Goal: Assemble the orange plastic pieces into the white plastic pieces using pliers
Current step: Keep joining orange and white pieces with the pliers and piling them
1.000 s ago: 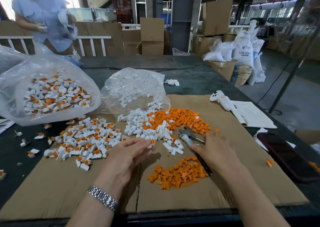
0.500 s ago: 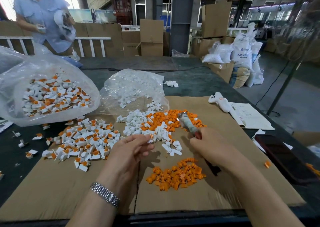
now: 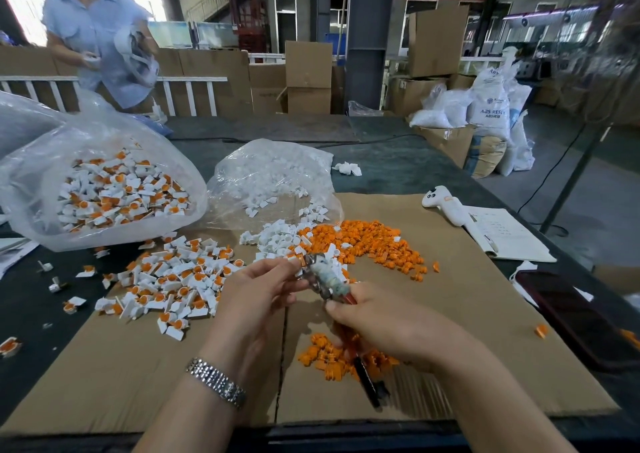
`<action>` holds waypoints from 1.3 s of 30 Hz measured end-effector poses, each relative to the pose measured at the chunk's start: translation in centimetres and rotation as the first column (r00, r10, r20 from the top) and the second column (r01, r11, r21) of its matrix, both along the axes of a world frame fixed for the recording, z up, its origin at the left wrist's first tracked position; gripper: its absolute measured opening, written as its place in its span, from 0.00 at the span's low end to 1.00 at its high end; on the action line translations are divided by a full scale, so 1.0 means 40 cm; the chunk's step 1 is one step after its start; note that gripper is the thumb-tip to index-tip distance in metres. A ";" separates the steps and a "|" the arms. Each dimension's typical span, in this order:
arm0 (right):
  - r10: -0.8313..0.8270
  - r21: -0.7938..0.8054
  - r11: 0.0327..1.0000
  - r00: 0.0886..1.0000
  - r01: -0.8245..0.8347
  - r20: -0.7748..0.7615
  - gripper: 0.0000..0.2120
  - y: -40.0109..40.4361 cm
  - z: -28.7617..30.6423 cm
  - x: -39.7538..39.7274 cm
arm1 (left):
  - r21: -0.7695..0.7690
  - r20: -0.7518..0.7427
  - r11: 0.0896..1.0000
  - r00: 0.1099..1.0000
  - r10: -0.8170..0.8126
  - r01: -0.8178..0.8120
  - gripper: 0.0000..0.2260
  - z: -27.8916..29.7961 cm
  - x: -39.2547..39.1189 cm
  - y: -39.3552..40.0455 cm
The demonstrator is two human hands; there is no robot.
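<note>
corrugated brown cardboard (image 3: pixel 450 331) covers the near part of the dark table (image 3: pixel 398 172), creased down the middle. at the centre the left hand (image 3: pixel 258 293), a linked metal watch (image 3: pixel 216 381) on its wrist, pinches a small white plastic piece (image 3: pixel 298 269) between thumb and fingertips, right against the nose of the pliers (image 3: pixel 325 281). the right hand (image 3: pixel 377 324) is curled round the pliers' handles; the tool's head is dull metal wrapped in frayed, grubby tape, the handles red and black, their ends poking out below the palm at 5 o'clock. whether an orange insert sits in the held piece cannot be told. at 12 o'clock from the hands lies a heap of loose orange plastic pieces (image 3: pixel 374 241), small and knobbly, with blocky white plastic pieces (image 3: pixel 277 239) mixed along its left edge. a smaller orange pile (image 3: pixel 322 352) sits at 6 o'clock, partly under the right hand. at 9 o'clock spreads a scatter of assembled pieces (image 3: pixel 173 279), white wedges with round orange centres. more of these fill a crinkled clear plastic bag (image 3: pixel 104 189) at 10 o'clock; a second clear bag (image 3: pixel 273 175) at 12 o'clock holds white parts. at 2 o'clock lie a smooth white controller (image 3: pixel 443 203) and an open notebook (image 3: pixel 509 234)
</note>
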State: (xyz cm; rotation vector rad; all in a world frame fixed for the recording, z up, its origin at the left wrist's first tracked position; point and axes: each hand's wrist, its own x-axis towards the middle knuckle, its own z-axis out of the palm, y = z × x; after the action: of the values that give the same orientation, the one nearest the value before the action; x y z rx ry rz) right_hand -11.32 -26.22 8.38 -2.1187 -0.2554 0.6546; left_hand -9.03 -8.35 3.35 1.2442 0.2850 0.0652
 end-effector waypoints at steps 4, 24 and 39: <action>-0.010 -0.064 0.998 0.994 0.017 0.107 0.10 0.017 -0.016 -0.012 | 0.056 -0.006 0.998 1.000 -0.006 0.006 0.06 0.001 -0.005 0.000; -0.085 -0.542 0.715 0.824 0.442 0.561 0.23 -0.137 -0.119 0.130 | 0.792 0.209 0.499 0.923 0.323 -0.353 0.13 -0.045 0.002 0.079; 0.054 -0.690 0.562 0.813 0.456 0.580 0.33 -0.088 -0.194 0.155 | 0.992 0.129 0.056 0.876 -0.464 -0.116 0.10 -0.114 0.065 -0.089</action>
State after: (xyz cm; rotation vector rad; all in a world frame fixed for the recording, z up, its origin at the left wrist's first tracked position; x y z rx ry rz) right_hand -5.13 -29.74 0.61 -3.1708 0.0377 -0.0812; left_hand -6.43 -11.93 -1.22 2.6747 -0.4852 0.3782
